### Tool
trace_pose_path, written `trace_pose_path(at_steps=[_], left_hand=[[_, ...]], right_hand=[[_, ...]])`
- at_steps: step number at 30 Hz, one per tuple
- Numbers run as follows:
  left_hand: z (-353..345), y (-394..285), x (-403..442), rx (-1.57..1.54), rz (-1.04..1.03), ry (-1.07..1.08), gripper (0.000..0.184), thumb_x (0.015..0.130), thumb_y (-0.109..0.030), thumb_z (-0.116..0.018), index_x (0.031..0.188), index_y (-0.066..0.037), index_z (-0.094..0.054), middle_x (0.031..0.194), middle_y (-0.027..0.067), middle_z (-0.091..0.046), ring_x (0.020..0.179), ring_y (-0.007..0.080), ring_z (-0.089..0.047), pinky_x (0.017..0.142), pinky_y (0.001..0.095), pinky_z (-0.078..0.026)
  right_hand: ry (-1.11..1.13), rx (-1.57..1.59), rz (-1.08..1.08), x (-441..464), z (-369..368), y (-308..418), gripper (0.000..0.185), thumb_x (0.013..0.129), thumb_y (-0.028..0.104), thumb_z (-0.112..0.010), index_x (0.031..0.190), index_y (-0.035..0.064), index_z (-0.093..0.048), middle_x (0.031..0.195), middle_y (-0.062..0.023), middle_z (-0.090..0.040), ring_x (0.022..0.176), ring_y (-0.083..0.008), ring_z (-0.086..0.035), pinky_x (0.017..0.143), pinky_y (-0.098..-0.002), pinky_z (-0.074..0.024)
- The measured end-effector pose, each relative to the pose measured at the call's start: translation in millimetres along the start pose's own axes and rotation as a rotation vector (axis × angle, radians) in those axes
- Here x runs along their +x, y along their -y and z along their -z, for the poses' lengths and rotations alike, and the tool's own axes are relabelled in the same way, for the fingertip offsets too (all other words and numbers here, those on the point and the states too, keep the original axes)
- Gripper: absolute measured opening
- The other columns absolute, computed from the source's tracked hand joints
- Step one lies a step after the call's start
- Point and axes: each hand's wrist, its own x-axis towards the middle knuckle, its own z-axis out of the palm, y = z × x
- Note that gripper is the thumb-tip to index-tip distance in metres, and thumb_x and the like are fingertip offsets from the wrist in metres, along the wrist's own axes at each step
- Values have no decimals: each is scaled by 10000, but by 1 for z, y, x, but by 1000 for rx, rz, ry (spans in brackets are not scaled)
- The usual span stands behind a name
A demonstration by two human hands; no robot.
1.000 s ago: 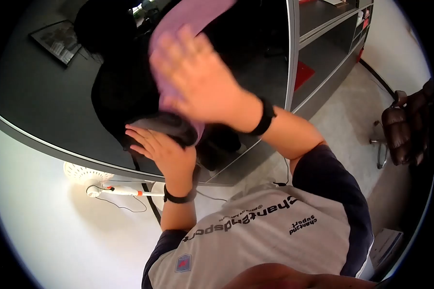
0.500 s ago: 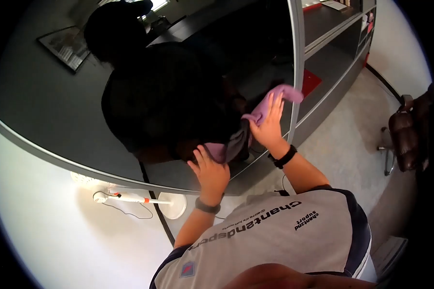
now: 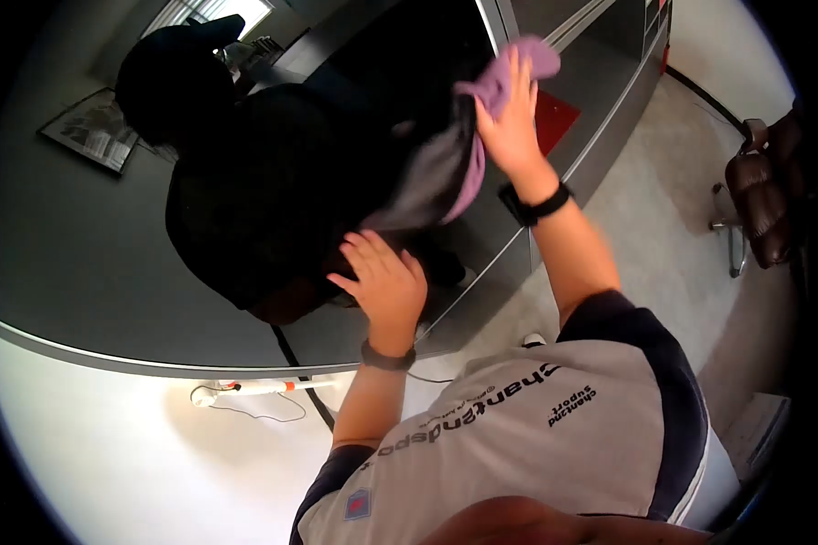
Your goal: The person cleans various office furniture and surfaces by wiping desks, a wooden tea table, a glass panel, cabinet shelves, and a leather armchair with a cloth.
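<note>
A purple and dark grey cloth (image 3: 474,177) stretches across the dark glossy panel (image 3: 245,350). My right hand (image 3: 511,123) presses the cloth's upper end against the panel near its metal-edged side, fingers pointing up and the thumb apart. The cloth's lower grey part is blurred and reaches down to my left hand (image 3: 384,277). That hand lies with its fingers spread at the cloth's lower end; whether it grips any cloth cannot be made out. A dark reflection of a person in a cap shows in the panel.
Grey shelving (image 3: 600,82) with a red item (image 3: 554,123) stands beyond the panel's right edge. A brown padded chair (image 3: 756,204) is at the far right. Below the panel's lower edge is a white fan stand (image 3: 254,389) with a cable.
My right hand has swept across and then up along the panel's right side with the cloth's end. My left hand has moved to the right and a little down, and the cloth is now stretched out.
</note>
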Motion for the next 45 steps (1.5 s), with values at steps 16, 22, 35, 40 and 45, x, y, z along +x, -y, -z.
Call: trace_pose_path(at_steps=[16,22,35,40,45], left_hand=[[31,35,-11,-64,228,15,744,888,-324,-543,1469,81,-314,1532,351,-225,1433,511,-194,1077,741,-75],[93,62,8,-327,254,45,802,882,-301,-555,1499,101,-237,1584,331,-132,1483,483,-92,1099,709,41],[81,71,-3,-228,260,-113,775,839,-301,-594,1487,42,-341,1559,243,-304,1444,425,-271,1085,732,-80],[83,54,16,-491,278,-201,701,795,-258,-647,1406,32,-461,1540,271,-319,1450,437,-260,1053,766,-122],[83,67,-2,-438,226,-61,697,803,-268,-644,1420,-2,-459,1542,295,-293,1445,485,-223,1040,780,-101]], right_hand=[[181,142,231,-50,1,54,1008,879,410,-639,1526,-98,-57,1572,-375,-31,1462,-549,-17,1183,-561,-94],[47,169,561,74,16,156,901,856,325,-657,1504,-101,-198,1563,-324,-203,1439,-537,-170,1173,-532,-199],[-129,17,620,184,20,214,703,909,185,-582,1484,-86,-282,1531,-337,-260,1425,-520,-223,1167,-585,-192],[19,-17,1101,116,10,321,654,836,178,-599,1394,-111,-420,1465,-347,-359,1402,-501,-299,1178,-543,-220],[228,84,1310,57,-7,320,612,794,185,-591,1349,-58,-505,1353,-310,-487,1292,-457,-446,1123,-524,-314]])
